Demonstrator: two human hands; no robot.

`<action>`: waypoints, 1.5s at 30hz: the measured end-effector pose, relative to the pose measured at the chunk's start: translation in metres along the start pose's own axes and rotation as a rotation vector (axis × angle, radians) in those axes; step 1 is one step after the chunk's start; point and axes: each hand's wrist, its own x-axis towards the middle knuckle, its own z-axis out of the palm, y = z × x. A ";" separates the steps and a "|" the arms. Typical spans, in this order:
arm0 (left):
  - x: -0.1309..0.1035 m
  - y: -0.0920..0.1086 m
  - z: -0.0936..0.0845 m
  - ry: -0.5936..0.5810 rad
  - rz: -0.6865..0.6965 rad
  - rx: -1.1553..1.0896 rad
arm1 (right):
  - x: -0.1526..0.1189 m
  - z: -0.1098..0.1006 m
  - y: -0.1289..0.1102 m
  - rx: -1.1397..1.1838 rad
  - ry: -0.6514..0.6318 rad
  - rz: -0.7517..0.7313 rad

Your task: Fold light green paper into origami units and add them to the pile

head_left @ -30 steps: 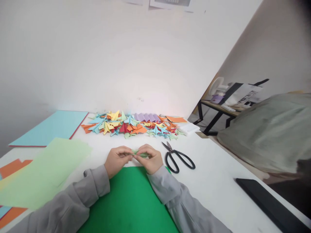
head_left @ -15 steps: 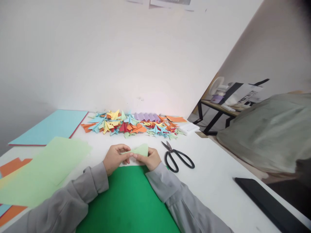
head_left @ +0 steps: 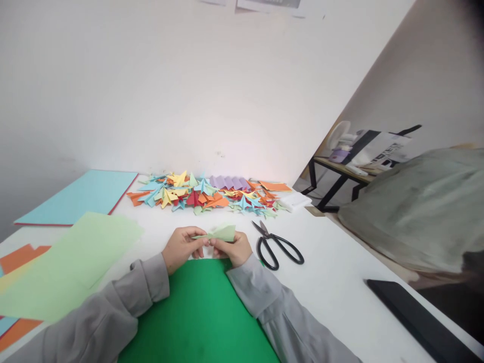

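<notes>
The left hand and right hand meet above the far edge of a green sheet, pinching a small piece of light green paper between them. The left fingers are closed on its narrow left end; the right fingers hold its wider, raised part — thumbs on the near side, almost touching. Black-handled scissors lie on the white tabletop just to the right of the right hand, blades apart. Beyond the hands, a pile of folded paper planes in many colors runs along the wall, with a pleated purple paper at its back. Left of the hands lie a large light green sheet and, farther back, a light blue sheet.
</notes>
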 end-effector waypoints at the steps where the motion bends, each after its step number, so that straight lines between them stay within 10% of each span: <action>1: 0.000 0.000 -0.001 -0.008 0.006 0.000 | 0.000 0.000 0.000 0.009 -0.002 0.004; 45: 0.000 0.002 0.000 0.045 -0.089 -0.209 | 0.001 0.003 0.000 0.278 -0.025 0.071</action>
